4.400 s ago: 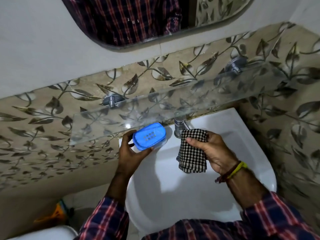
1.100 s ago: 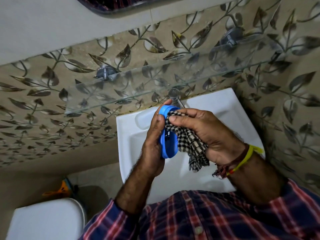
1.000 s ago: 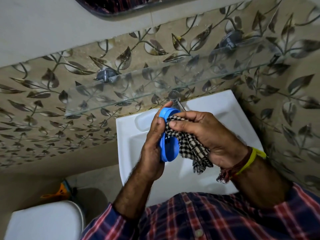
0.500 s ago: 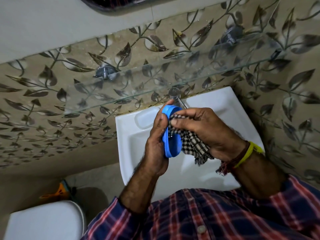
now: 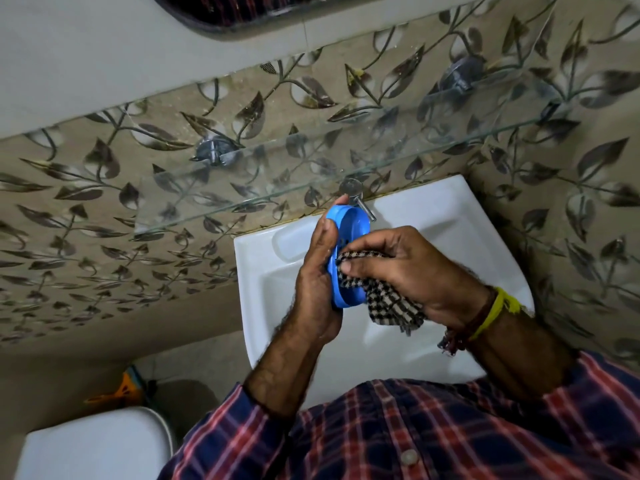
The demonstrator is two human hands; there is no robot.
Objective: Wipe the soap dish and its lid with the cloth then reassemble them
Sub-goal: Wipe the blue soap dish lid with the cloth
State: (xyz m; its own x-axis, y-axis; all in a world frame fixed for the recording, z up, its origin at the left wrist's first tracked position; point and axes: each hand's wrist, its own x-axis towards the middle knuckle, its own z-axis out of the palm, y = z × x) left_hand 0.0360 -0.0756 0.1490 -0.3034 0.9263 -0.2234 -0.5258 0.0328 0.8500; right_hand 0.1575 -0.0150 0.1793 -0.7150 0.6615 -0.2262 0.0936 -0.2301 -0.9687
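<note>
A blue plastic soap dish part (image 5: 351,226) stands on edge over the white sink (image 5: 429,216), its hollow side turned to the right. My left hand (image 5: 317,282) grips it from the left, fingers wrapped behind it. My right hand (image 5: 408,271) holds a black-and-white checked cloth (image 5: 384,299) bunched under its fingers and presses it against the lower half of the blue part. I cannot tell whether this is the dish or its lid. No second piece is in view.
A metal tap (image 5: 356,197) stands just behind the blue part. A glass shelf (image 5: 242,174) on chrome brackets runs along the leaf-patterned wall above the sink. A white toilet cistern (image 5: 93,445) sits at lower left, with an orange item (image 5: 121,389) on the floor beside it.
The left hand earlier held the closed blue soap dish apart from the cloth. Over the last second the cloth has slid down the blue part's inner face, baring its upper half.
</note>
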